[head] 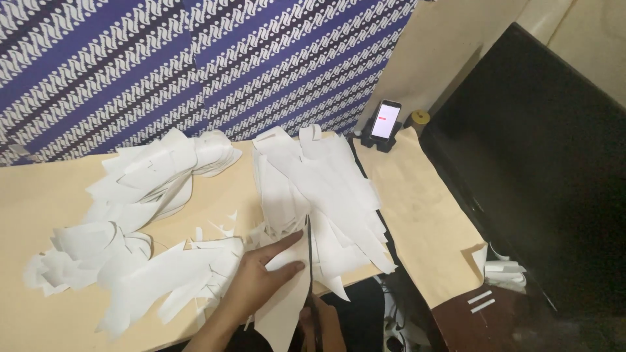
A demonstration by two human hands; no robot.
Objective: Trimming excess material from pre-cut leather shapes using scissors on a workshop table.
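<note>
My left hand [257, 280] lies flat on a white paper piece [287, 306] at the near edge of the tan table [39, 208], pressing it down. Just to its right, my right hand [324, 321] grips dark scissors [309, 261], whose thin blades point away from me along the paper's edge. Only part of the right hand shows at the bottom of the view. A stack of long white cut paper pieces [326, 189] lies beyond both hands.
More white paper cut-outs lie in heaps at the left [156, 176] and near left [85, 254]. A phone on a stand [385, 124] sits at the back. A blue patterned cloth [195, 65] hangs behind. A large black panel [541, 163] stands at right.
</note>
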